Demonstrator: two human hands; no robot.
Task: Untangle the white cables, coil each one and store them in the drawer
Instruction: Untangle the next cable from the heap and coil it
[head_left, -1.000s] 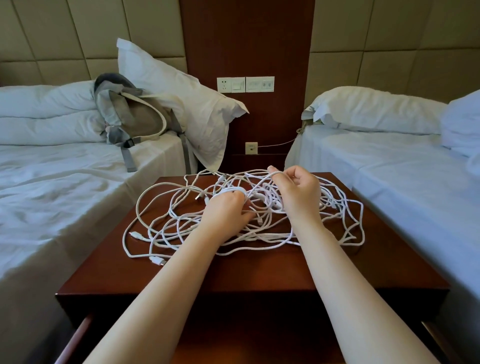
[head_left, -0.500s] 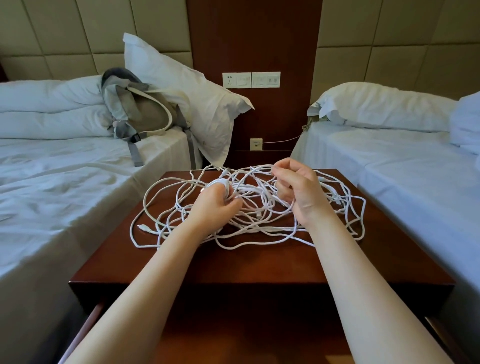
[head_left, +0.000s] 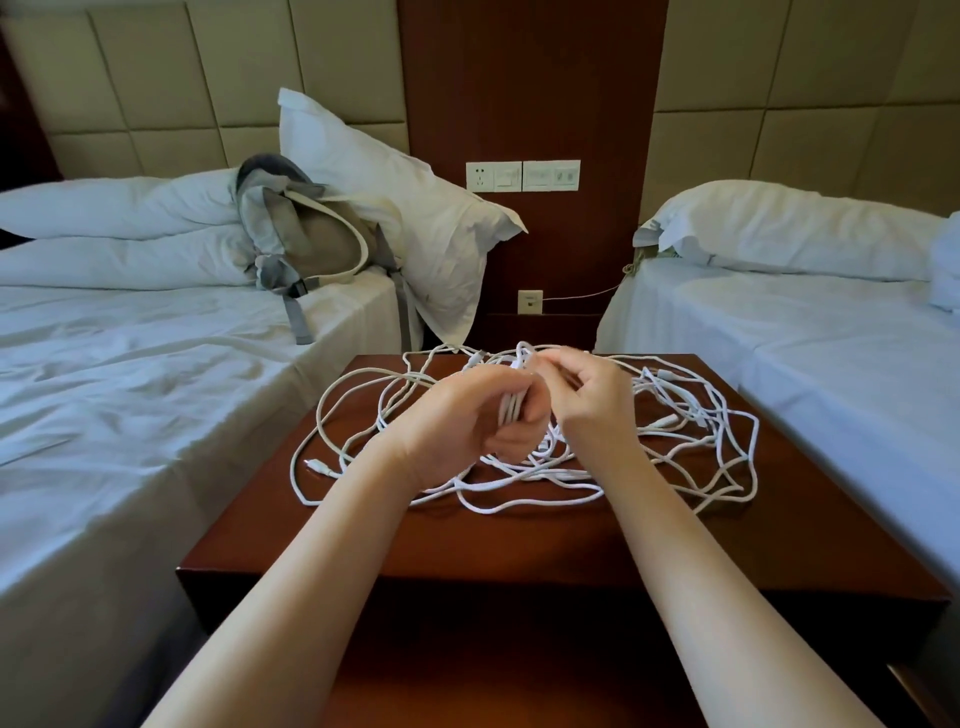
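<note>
Two beds flanked the desk (head_left: 519, 540): the left bed (head_left: 130, 389) carried rumpled white linen, a grey and tan fabric backpack (head_left: 311, 244) and a creased pillow (head_left: 395, 208) propped against the padded wall, while the right bed (head_left: 831, 364) lay smoother under pale sheets. A white switch and socket panel (head_left: 522, 175) sat on the dark wooden strip behind the desk, and below it was a small socket plate (head_left: 530, 301), from which a thin wire ran towards the right bed. The desk top was glossy, reddish-brown wood. The white cables (head_left: 530, 480) sprawled over its far half in one loose tangle of thin, round loops, some reaching the back edge, with a plug end lying at the left. Both bare forearms reached forward over the near edge and met above the middle of the heap, hiding the strands beneath them. The left hand (head_left: 467, 421) was curled round a small bunch of cable loops, thumb side turned to the right. The right hand (head_left: 592, 395), just beside it and partly blurred, bent its fingers inward and seemed to pinch a strand rising from that bunch.
</note>
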